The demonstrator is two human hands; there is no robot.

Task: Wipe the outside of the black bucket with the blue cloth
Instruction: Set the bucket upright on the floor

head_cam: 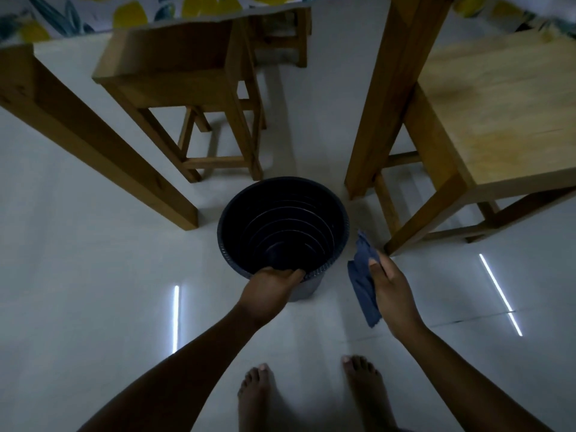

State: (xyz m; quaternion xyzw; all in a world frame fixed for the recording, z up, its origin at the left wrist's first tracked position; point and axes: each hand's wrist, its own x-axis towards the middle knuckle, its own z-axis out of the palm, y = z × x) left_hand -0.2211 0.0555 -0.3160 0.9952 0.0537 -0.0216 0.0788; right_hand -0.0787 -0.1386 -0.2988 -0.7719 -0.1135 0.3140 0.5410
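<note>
The black bucket [282, 226] stands upright on the pale tiled floor, seen from above with its ribbed inside empty. My left hand [271, 286] grips its near rim, fingers curled over the edge. My right hand [392, 291] holds the blue cloth [363, 280] just right of the bucket. The cloth hangs crumpled from my fingers, apart from the bucket's wall. The lower outside of the bucket shows only beneath my left hand.
A wooden stool [187, 88] stands behind the bucket and a wooden chair [486, 120] to its right. Table legs [93, 141] [389, 98] flank the bucket left and right. A floral tablecloth [131, 10] hangs at the top. My bare feet [311, 394] are below.
</note>
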